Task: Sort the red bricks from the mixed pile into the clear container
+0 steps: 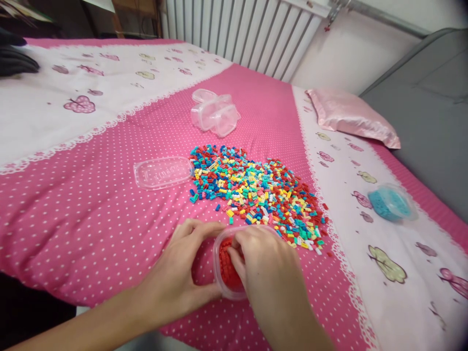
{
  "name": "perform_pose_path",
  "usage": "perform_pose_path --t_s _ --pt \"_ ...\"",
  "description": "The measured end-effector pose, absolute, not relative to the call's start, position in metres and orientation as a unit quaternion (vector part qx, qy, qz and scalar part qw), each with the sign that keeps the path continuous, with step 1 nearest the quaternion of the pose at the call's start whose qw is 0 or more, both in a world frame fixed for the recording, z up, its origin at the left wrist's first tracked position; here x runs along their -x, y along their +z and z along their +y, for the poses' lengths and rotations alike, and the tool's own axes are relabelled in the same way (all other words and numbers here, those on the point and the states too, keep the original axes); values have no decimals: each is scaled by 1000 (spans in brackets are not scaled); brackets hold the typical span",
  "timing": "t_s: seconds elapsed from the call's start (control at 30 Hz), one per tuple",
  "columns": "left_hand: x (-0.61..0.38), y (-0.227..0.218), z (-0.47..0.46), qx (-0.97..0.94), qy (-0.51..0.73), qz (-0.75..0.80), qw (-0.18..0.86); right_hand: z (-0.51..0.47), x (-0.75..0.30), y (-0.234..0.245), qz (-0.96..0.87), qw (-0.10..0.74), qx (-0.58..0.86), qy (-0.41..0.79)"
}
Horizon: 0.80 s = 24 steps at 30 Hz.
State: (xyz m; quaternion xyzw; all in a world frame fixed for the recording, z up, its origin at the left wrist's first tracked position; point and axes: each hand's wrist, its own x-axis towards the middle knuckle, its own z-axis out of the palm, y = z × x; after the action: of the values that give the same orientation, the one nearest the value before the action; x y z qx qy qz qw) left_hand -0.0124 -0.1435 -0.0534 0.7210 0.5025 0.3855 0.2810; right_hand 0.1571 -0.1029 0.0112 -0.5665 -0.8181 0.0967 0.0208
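Observation:
My left hand (179, 273) curves around the left side of a clear plastic container (217, 265), with the thumb at its near end and the fingers at the far end. Small red toy bricks (227, 273) lie inside it. Over the container's right part, my right hand (272, 258) reaches in with thumb and fingers pinched together among the red bricks. Whatever sits between those fingertips is hidden. Just beyond both hands spreads a loose pile of small multicoloured bricks (256, 190): red, blue, yellow, green and white.
A clear lid (164, 173) lies left of the pile. Several clear containers (215, 117) are heaped behind it. At right stands a container of blue bricks (391, 202), with a pink pillow (351, 117) farther back. Everything rests on a pink dotted bedspread (91, 195), near a radiator (241, 34).

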Motion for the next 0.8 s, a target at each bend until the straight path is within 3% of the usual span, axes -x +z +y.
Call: perform_pose_path --t_s 0.43,0.8 --pt "12 -55 -143 -729 385 508 252 -110 -176 19 -816 129 558 76" --pt "10 -54 -143 -725 385 513 249 -116 -161 5 -804 71 589 46"
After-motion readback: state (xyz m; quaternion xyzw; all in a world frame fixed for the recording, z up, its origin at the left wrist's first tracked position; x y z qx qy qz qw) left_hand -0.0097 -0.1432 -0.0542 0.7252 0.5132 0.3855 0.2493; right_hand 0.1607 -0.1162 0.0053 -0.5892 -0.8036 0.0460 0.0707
